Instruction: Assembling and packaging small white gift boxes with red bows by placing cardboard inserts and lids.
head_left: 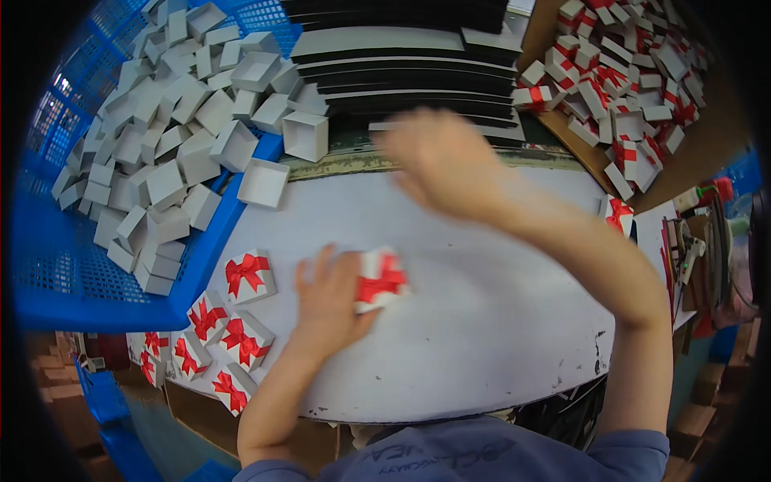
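A small white box lid with a red ribbon bow (382, 279) is in the middle of the table, slightly blurred. My left hand (328, 299) grips its left side between thumb and forefinger, other fingers spread. Farther off, my right hand (440, 161) is smeared by motion over the table's far edge, in front of the stacked black-and-white sheets (409, 76); its fingers cannot be made out. Left of my left hand lie several more white lids with red bows (247, 275). Another bowed lid (618, 214) sits at the table's right edge.
A blue plastic basket (217, 257) heaped with plain white open boxes (165, 185) stands at the left. At the far right a cardboard carton (590, 161) holds many red-ribboned boxes (594, 92). Bottles and folders (715, 233) crowd the right side beyond the white table (482, 337).
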`<move>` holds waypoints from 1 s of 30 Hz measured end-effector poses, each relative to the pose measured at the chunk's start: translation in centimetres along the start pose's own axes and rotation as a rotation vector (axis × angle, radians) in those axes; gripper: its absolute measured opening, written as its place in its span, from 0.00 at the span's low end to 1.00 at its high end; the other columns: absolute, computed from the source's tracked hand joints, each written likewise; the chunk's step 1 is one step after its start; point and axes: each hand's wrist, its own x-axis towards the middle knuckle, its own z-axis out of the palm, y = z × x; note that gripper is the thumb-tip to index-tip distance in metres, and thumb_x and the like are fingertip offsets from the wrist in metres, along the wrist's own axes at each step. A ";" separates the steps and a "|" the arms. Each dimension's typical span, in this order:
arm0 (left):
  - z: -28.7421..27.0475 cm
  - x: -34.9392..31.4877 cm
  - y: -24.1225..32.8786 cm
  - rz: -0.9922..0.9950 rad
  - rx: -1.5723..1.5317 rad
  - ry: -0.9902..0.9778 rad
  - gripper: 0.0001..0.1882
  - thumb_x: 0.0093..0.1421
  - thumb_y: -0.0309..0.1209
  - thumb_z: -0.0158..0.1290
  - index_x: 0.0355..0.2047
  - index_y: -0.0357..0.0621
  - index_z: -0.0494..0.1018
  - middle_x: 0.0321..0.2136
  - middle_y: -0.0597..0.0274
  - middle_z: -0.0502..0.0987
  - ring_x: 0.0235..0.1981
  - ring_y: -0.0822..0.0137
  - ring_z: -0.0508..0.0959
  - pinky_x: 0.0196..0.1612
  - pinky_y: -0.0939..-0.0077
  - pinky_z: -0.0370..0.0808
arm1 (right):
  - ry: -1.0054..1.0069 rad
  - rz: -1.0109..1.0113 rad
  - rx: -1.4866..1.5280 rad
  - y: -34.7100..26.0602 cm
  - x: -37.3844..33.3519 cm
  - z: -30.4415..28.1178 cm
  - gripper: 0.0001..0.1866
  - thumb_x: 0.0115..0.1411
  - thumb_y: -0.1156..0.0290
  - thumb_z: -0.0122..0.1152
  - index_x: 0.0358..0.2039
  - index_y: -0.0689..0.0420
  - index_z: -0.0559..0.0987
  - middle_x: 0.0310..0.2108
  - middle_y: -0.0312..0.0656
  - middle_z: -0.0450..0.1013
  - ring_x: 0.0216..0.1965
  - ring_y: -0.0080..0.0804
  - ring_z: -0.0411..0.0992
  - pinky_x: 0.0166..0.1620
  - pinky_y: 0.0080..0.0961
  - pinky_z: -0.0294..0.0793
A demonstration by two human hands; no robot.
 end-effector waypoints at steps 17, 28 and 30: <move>-3.5 9.9 -9.7 -0.030 -0.148 0.291 0.42 0.41 0.36 0.63 0.56 0.41 0.57 0.58 0.44 0.55 0.58 0.46 0.58 0.57 0.58 0.58 | 0.068 0.286 0.241 5.7 10.1 1.5 0.16 0.41 0.66 0.63 0.33 0.56 0.77 0.26 0.40 0.73 0.30 0.36 0.71 0.40 0.30 0.67; -1.3 20.0 -11.0 -0.306 0.121 -0.204 0.24 0.45 0.53 0.57 0.32 0.46 0.76 0.37 0.59 0.75 0.41 0.59 0.74 0.44 0.62 0.67 | -0.045 -0.148 0.234 2.7 -2.7 2.2 0.15 0.43 0.75 0.61 0.34 0.52 0.73 0.35 0.35 0.72 0.50 0.35 0.66 0.59 0.55 0.44; -1.4 17.7 -11.5 -0.178 0.165 -0.066 0.26 0.47 0.52 0.55 0.33 0.41 0.74 0.34 0.54 0.76 0.35 0.56 0.75 0.40 0.65 0.69 | -0.015 -0.150 -0.059 3.5 -4.9 5.6 0.17 0.44 0.76 0.61 0.37 0.53 0.72 0.37 0.38 0.72 0.53 0.37 0.64 0.58 0.57 0.45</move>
